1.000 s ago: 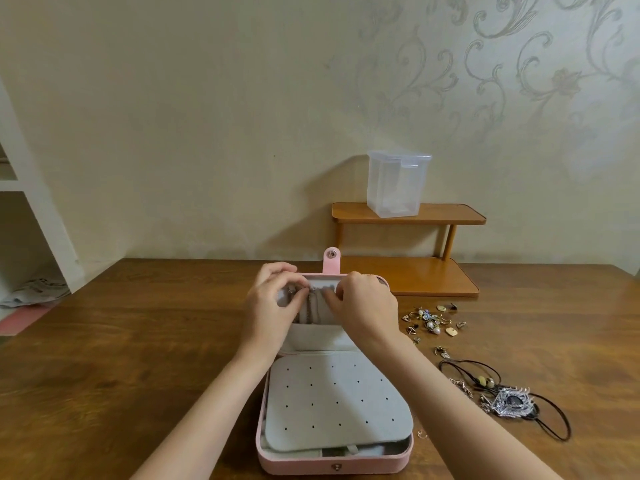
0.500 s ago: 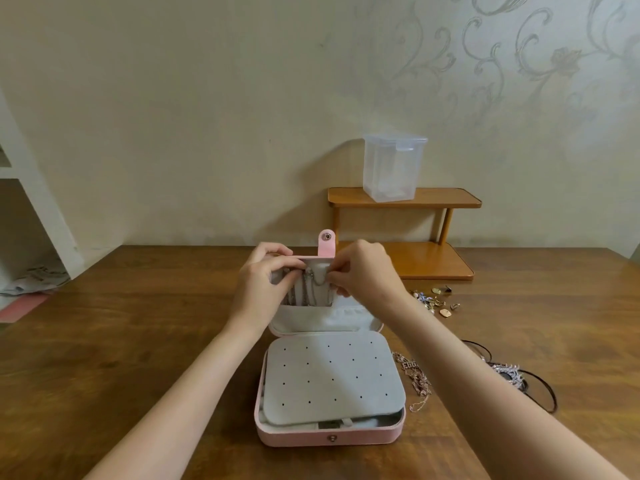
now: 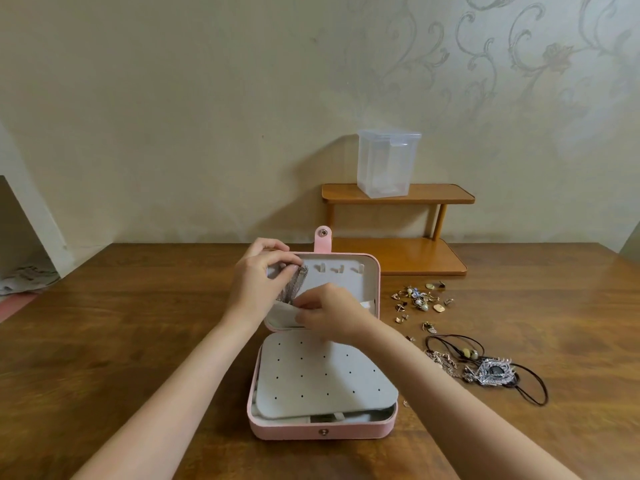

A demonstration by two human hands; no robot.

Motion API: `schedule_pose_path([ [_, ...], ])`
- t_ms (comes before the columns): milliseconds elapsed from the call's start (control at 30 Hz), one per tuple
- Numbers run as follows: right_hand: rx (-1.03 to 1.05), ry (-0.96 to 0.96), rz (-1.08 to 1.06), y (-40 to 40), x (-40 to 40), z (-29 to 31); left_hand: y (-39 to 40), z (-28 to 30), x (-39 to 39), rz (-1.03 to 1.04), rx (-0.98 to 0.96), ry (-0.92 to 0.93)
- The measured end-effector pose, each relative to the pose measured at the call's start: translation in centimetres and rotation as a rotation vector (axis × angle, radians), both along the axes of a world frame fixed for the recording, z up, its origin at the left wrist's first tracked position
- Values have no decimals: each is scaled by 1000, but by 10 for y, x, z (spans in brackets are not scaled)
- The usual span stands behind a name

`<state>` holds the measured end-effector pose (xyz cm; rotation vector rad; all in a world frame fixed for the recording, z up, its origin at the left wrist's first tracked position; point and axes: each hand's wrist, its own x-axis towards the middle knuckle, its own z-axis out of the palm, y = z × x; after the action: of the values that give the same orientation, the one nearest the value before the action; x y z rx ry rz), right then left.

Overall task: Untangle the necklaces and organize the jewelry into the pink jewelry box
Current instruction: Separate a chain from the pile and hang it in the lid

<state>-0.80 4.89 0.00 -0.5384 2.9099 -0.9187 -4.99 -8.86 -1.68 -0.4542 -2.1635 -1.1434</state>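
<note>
1. Nearest the viewer, the pink jewelry box (image 3: 322,432) lies open on the wooden table (image 3: 121,341), its snap front below both hands. A grey perforated earring panel (image 3: 322,375) rests over the base, slightly askew, just under the right wrist.
2. The right hand (image 3: 329,315) sits over the hinge area of the box, fingers curled together and pinching at the lower end of the silver chains (image 3: 293,285), at the edge of the lid's grey pocket (image 3: 280,315).
3. The left hand (image 3: 258,282) is just left of and above the right one, against the inside of the upright lid (image 3: 353,282). Its thumb and fingertips are clamped on the top of the same bundle of chains, close to the lid's leftmost hook; whether they hang from it cannot be told.
4. To the right of the left-hand grip, three small hooks (image 3: 337,270) in the lid stand bare.
5. Well to the right of both hands, on the table, lies a black cord necklace with a silver pendant (image 3: 493,372), touching a tangle of pale chain (image 3: 443,362).
6. Beyond that, a scatter of small earrings and charms (image 3: 419,301).
7. Farthest, behind the lid, a two-tier wooden shelf (image 3: 398,197) carries a clear plastic container (image 3: 388,162) against the wall.
</note>
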Motion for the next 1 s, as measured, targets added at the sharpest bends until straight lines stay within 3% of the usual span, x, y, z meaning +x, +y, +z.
schedule_pose_path([
  [133, -44, -13, -48, 5, -1, 4, -1, 2, -5, -16, -52, -45],
  [267, 14, 108, -158, 24, -10, 10, -2, 5, -9, -54, -81, -132],
  [433, 125, 125, -74, 30, -11, 4, -2, 3, -15, -100, -5, -282],
  [533, 124, 175, -132, 55, -11, 19, 4, -4, -23, -71, -199, -416],
  [633, 199, 118, -123, 88, -7, 33, 8, -15, -28, -106, -293, -602],
  [733, 314, -91, -39, 113, 3, 32, 7, -18, -28, -100, -339, -700],
  [833, 374, -151, -35, 127, 12, 21, 11, -11, -23, -53, -399, -680],
  [1000, 439, -42, -1, 120, 25, -9, 34, 17, -5, -129, -536, -538],
])
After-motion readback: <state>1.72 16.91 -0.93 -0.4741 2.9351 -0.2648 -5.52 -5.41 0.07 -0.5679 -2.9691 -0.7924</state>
